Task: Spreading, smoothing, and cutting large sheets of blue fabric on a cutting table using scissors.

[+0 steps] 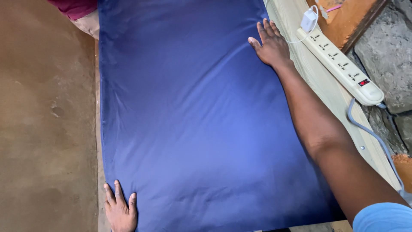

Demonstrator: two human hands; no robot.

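A smooth dark blue fabric sheet (189,120) lay spread over the pale wooden bench (326,92). The left hand (121,210) and right hand (271,45) pressed open and flat on opposite edges, seemingly keeping it taut, beside a white power strip (341,64)

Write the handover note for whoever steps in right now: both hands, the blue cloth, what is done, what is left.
Left hand: flat, fingers spread, on the near left corner of the blue cloth.
Right hand: flat, palm down, on the cloth's far right edge, arm stretched across.
Cloth: spread over the wooden table, covering most of it.
Beside it: white power strip with a white charger plugged in, along the table's right edge.
Done: cloth laid out, mostly smooth.
Left: soft creases near the left edge and near corner, likely to be pressed out.
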